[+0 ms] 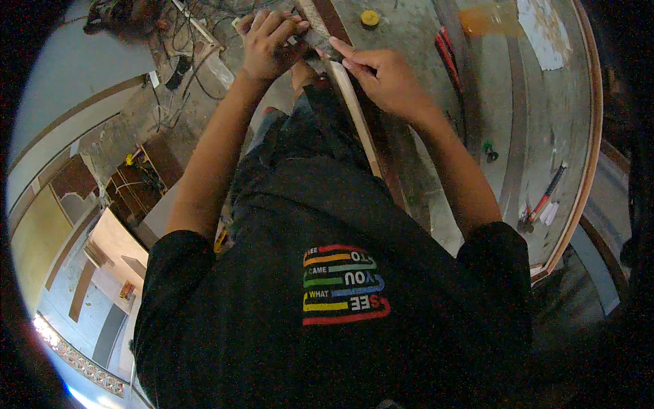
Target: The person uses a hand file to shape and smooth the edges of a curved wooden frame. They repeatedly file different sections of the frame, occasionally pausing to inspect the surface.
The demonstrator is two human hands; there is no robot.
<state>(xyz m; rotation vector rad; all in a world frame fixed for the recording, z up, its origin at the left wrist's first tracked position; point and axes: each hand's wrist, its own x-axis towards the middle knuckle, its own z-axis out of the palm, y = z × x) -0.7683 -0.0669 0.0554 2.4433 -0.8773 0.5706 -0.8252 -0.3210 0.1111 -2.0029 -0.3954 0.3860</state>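
Floor (178, 131) bears cluttered box (162, 161); hands (269, 48) (388, 80) at wooden strip (357, 116).

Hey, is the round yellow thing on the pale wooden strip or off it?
Off: the round yellow thing lies on the grey surface, apart from the pale wooden strip.

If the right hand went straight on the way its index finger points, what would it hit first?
Likely the flat greyish piece directly ahead, which the right hand already seems to touch. Roughly in line beyond it is the left hand, though depth is unclear from this view.
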